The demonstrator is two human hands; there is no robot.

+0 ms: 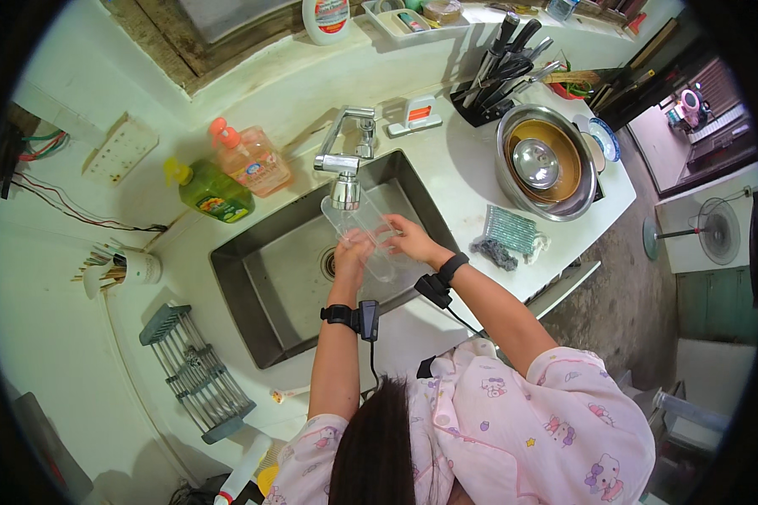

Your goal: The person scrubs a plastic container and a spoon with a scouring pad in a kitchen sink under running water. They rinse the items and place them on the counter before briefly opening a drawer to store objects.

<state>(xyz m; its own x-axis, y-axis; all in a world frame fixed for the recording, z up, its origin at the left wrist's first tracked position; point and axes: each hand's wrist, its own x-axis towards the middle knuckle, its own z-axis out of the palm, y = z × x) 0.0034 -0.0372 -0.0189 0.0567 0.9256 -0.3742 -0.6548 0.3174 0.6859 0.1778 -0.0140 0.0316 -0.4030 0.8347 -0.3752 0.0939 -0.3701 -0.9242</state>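
A clear plastic container or lid (380, 265) is held over the steel sink (278, 262), just below the chrome faucet (345, 189). My left hand (352, 255) grips its near left part. On its right side, my right hand (409, 238) has its fingers bent against the clear plastic. The exact shape of the plastic is hard to make out, and whether water is running cannot be told. Each wrist wears a black strap with a small device and cable.
Green (218, 189) and pink (256, 161) pump bottles stand left of the faucet. Right of the sink lie a green scrubbing cloth (510, 228) and a dark scourer (496, 254). Nested bowls (590, 189) and a knife block (480, 107) stand beyond. A folding rack (196, 372) lies left.
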